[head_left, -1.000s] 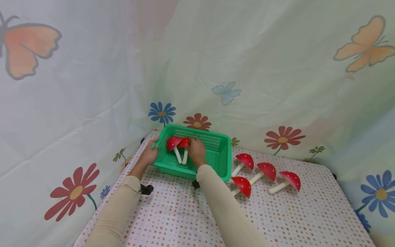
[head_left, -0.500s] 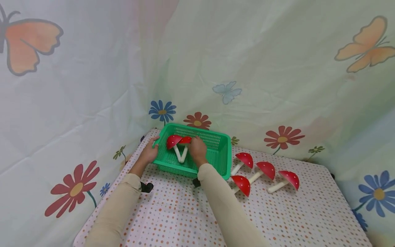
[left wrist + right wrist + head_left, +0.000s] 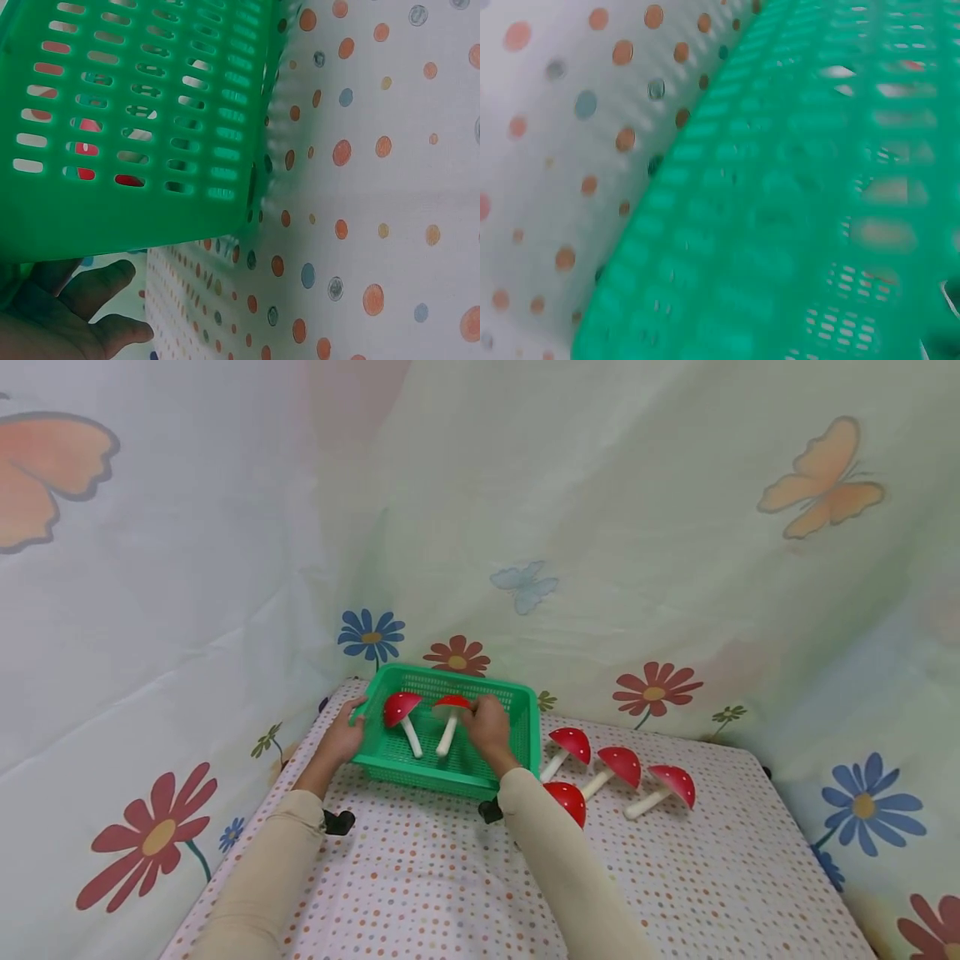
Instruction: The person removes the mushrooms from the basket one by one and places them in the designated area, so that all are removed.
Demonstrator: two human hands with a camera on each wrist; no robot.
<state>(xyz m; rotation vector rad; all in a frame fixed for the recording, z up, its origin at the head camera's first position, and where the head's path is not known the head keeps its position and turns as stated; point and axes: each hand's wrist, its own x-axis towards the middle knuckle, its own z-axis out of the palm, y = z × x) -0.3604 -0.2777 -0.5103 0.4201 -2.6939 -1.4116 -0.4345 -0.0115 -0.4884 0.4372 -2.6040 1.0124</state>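
Observation:
In the head view, a green plastic basket stands on the table's far left part. My left hand holds its left rim; in the left wrist view, some fingers show below the rim, others hidden behind it. Inside the basket, my right hand pinches the red cap of a toy mushroom, its white stem pointing down toward me. Left of it lies another toy mushroom, apart from the first. The right wrist view shows mostly the basket's slotted wall, blurred, with the right hand hidden.
Several more red-capped toy mushrooms lie on the dotted tablecloth right of the basket; the right forearm partly covers the nearest one. A hanging cloth printed with flowers and butterflies rises behind the table.
The right hand has moved the pinched mushroom to the right, so the two caps that overlapped now stand apart. The left hand stays at the rim. The head view has shifted slightly.

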